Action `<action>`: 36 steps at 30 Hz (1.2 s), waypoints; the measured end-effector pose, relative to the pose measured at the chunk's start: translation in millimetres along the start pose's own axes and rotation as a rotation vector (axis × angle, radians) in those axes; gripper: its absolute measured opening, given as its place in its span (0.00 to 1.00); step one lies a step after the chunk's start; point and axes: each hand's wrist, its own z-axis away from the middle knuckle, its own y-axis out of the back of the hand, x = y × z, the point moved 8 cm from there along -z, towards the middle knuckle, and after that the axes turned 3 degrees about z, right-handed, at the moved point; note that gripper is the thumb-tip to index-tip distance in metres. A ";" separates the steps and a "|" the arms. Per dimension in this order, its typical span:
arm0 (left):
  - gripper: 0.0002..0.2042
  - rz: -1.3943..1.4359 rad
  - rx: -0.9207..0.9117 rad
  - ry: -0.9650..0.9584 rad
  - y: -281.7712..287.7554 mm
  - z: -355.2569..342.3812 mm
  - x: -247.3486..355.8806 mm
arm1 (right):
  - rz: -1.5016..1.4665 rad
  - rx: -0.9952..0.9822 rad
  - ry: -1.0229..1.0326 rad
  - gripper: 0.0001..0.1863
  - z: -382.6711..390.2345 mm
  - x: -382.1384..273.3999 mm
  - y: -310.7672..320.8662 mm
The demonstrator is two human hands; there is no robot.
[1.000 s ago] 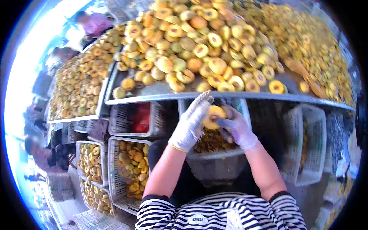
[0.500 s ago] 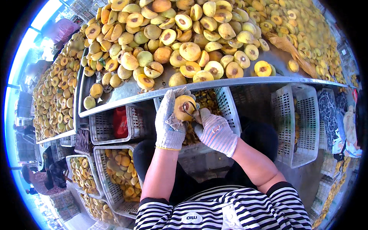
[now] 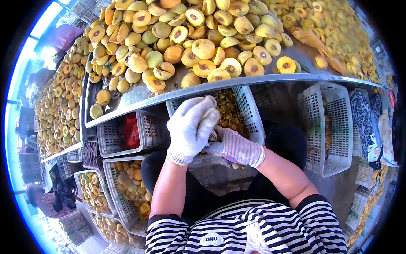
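Note:
My left hand point(image 3: 192, 127), in a white knitted glove, is turned with its back up, its fingers curled and pressed together over the crate between my knees. Whatever is in its palm is hidden from me. Touching or nearly touching it, my right hand point(image 3: 237, 146), in a striped glove, is closed round a small pitting knife point(image 3: 214, 135); most of this tool is covered by the hands. Underneath, the white plastic crate point(image 3: 250, 111) holds dark yellow-brown fruit scraps point(image 3: 230, 110). Just beyond my hands, halved yellow peaches point(image 3: 203, 48) lie heaped on a metal table.
The table's raised metal edge point(image 3: 177, 93) runs across ahead of me. Crates of peach halves point(image 3: 134, 190) stand at my left, beside a crate with a red item point(image 3: 131, 131). Another white crate point(image 3: 336, 127) is at my right. A person point(image 3: 46, 201) sits at far left.
My left hand has rolled over, back upward, so the peach half it held no longer shows. The right hand has moved slightly lower with the knife, whose curved blade is now hidden.

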 end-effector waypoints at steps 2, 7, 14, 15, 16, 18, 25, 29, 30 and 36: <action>0.09 -0.156 -0.173 -0.117 -12.4 -4.7 12.3 | 0.008 -0.049 0.077 0.25 -6.9 23.8 -9.4; 0.10 0.945 0.043 0.711 -26.2 29.8 -53.2 | -0.175 -0.223 -0.026 0.17 2.6 14.0 -14.5; 0.12 0.989 -0.404 0.532 -26.0 18.3 -39.9 | -0.191 -0.316 -0.006 0.16 8.1 13.7 -24.7; 0.12 0.980 -0.475 0.499 -28.3 18.6 -36.4 | -0.191 -0.315 -0.007 0.16 7.2 16.8 -25.4; 0.12 1.005 -0.474 0.504 -30.8 18.9 -35.5 | -0.191 -0.313 -0.007 0.16 5.8 20.3 -26.3; 0.13 1.162 -0.331 0.349 -32.8 17.6 -40.1 | -0.155 -0.265 -0.005 0.17 3.0 22.4 -24.7; 0.13 1.260 -0.336 0.494 -41.9 18.4 -31.8 | 0.059 -0.186 0.002 0.18 -0.8 25.1 -15.8; 0.27 1.303 -0.096 0.779 -49.4 23.5 -51.9 | -0.109 -0.313 -0.015 0.15 2.2 21.0 -10.9; 0.34 1.421 0.015 0.868 -47.2 26.4 -59.2 | -0.194 -0.258 0.076 0.15 2.4 16.3 -4.2; 0.29 1.088 0.566 0.832 50.4 58.9 -82.5 | -0.061 -0.057 -0.026 0.14 2.0 18.0 22.2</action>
